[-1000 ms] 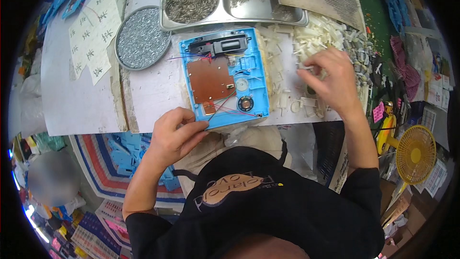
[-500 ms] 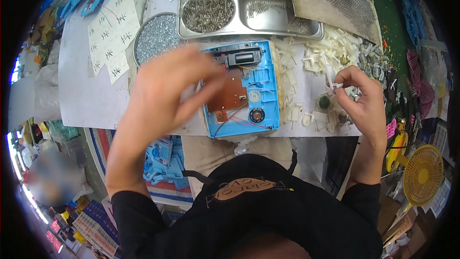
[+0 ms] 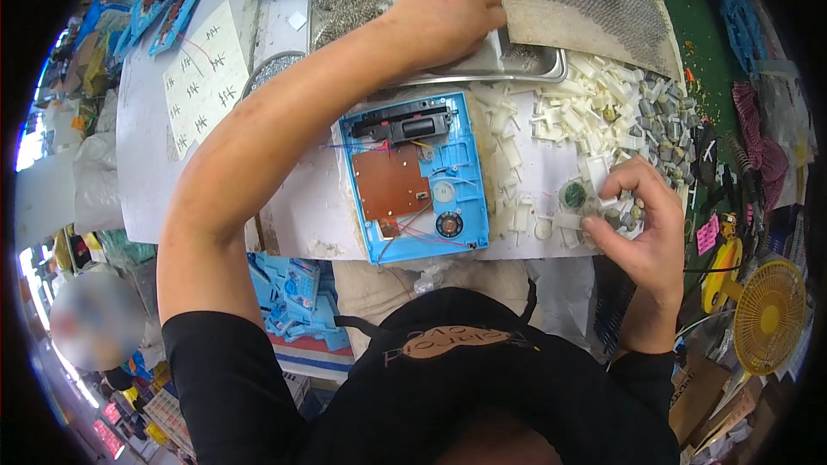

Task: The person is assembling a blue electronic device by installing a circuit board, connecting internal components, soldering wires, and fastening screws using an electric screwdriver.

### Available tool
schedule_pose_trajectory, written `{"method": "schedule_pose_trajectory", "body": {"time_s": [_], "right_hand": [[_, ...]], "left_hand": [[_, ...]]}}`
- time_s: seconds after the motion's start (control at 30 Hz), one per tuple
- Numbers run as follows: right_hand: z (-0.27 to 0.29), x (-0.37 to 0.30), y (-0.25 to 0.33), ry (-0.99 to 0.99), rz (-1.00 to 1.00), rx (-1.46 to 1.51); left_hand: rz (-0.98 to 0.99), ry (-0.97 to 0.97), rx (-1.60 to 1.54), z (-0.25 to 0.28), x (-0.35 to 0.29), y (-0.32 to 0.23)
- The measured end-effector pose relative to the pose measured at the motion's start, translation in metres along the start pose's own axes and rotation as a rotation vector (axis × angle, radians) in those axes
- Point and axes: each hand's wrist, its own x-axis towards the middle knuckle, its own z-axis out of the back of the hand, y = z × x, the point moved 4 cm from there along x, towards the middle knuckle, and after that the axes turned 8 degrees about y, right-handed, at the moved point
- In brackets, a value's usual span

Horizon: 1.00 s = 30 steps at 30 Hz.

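My left hand (image 3: 448, 21) reaches over the metal tray (image 3: 551, 67), above its compartment of small metal parts. Its fingers bend downward and their tips are hidden, so I cannot tell what they hold. On the right, my right hand (image 3: 644, 228) has thumb and forefinger apart beside loose white plastic pieces (image 3: 575, 108) and a dark green round thing (image 3: 574, 195). Between my hands lies an open blue plastic casing (image 3: 457, 164). Inside it are a brown circuit board (image 3: 388, 185), a black mechanism (image 3: 418, 127), a small round speaker (image 3: 449, 224) and thin wires.
A card covered with small metal parts (image 3: 594, 13) overlaps the tray's right side. Grey pieces (image 3: 668, 125) are heaped at the right. A round dish (image 3: 269, 71) and a marked paper sheet (image 3: 196, 82) lie left. A yellow fan (image 3: 769, 319) stands right; blue casings (image 3: 301, 297) sit below the table.
My left hand has moved from over the casing up and right to the tray. The right hand has lowered and its thumb and forefinger have parted. The view has shifted slightly.
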Motion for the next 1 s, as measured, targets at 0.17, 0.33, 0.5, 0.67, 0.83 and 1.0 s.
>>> {"method": "schedule_pose_trajectory", "body": {"time_s": [0.17, 0.33, 0.5, 0.67, 0.83, 1.0], "right_hand": [[-0.010, -0.010, -0.004, -0.103, 0.008, 0.155], [-0.030, 0.001, 0.020, 0.078, 0.298, 0.214], [-0.069, 0.005, 0.038, 0.233, 0.409, 0.248], [-0.081, 0.000, 0.044, 0.300, 0.489, 0.166], [-0.073, -0.003, 0.029, 0.316, 0.420, 0.318], [-0.064, -0.013, 0.014, 0.229, 0.229, 0.514]], "left_hand": [[0.479, -0.210, -0.700, 0.061, -0.057, -0.009], [0.568, -0.144, -1.235, 0.092, -0.142, -0.109], [0.765, -0.046, -1.733, 0.064, -0.177, -0.181], [0.815, 0.032, -1.775, 0.052, -0.188, -0.193], [0.656, 0.099, -1.599, 0.060, -0.169, -0.160], [0.480, 0.028, -0.447, 0.043, -0.121, -0.130]]}}
